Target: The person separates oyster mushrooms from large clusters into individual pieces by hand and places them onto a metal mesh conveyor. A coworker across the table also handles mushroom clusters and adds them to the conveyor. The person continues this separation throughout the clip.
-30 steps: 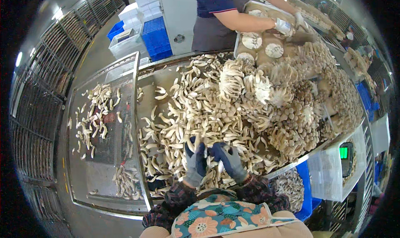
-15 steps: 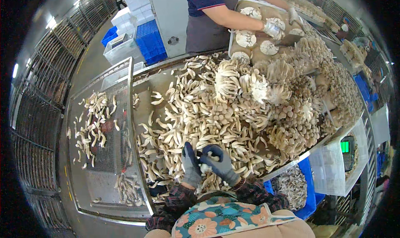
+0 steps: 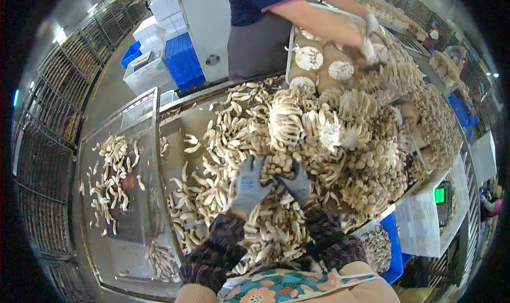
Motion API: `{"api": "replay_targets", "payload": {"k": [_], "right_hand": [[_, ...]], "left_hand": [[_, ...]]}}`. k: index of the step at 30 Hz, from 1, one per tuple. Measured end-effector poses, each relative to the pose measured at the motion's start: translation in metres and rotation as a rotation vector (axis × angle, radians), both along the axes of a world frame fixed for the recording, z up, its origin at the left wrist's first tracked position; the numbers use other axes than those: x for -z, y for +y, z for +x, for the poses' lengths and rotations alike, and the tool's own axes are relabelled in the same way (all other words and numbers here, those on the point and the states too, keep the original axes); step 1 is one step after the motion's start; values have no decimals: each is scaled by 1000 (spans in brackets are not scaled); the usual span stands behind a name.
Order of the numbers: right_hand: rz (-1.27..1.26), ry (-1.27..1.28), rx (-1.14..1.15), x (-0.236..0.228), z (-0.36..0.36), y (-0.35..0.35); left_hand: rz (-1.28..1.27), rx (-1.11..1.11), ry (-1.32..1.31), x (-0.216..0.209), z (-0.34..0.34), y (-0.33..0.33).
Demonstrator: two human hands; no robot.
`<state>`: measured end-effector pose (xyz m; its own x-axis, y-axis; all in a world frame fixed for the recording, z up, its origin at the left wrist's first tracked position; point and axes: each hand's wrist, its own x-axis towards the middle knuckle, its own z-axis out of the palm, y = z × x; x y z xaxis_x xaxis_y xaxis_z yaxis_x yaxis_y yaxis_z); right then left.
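A deep heap of loose pale-stemmed mushrooms (image 3: pixel 212 189) with grey-brown caps lies on the table before me. My left hand (image 3: pixel 251 189), in a grey-blue glove, rests on the heap with its fingers stretched out. To its right, my right hand (image 3: pixel 297 186), gloved alike, has its thumb and fingers apart. Between the fingertips of both hands sits a small group of brown mushroom caps (image 3: pixel 277 166); whether the fingers touch it is hard to tell. Just beyond stands a large mushroom cluster (image 3: pixel 285 117) with its stems fanned out.
Several uncut clusters (image 3: pixel 380 162) are piled to the right. On the left, a framed mesh screen (image 3: pixel 154 159) carries scattered mushrooms. A co-worker's gloved hand (image 3: pixel 369 50) is over a tray of mushroom blocks (image 3: pixel 340 69). A blue crate (image 3: pixel 393 244) and a white basket (image 3: pixel 419 223) stand at right.
Both my hands have moved forward over the heap, away from my body, and their fingers have spread. The pale mushroom piece seen in my right hand no longer shows. The co-worker's hand has shifted right.
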<state>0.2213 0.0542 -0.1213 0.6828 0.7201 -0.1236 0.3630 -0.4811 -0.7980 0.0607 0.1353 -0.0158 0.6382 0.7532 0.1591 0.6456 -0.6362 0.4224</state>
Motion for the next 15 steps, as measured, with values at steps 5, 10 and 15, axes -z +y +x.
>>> {"api": "replay_targets", "payload": {"k": [5,10,15], "right_hand": [[186,-90,219,33,-12,57],[546,831,465,58,12,13],[531,908,140,-48,46,-42]], "left_hand": [[-486,146,-230,95,52,66],[-976,-226,-794,91,13,78],[-1758,159,-1456,51,-62,47]]}}
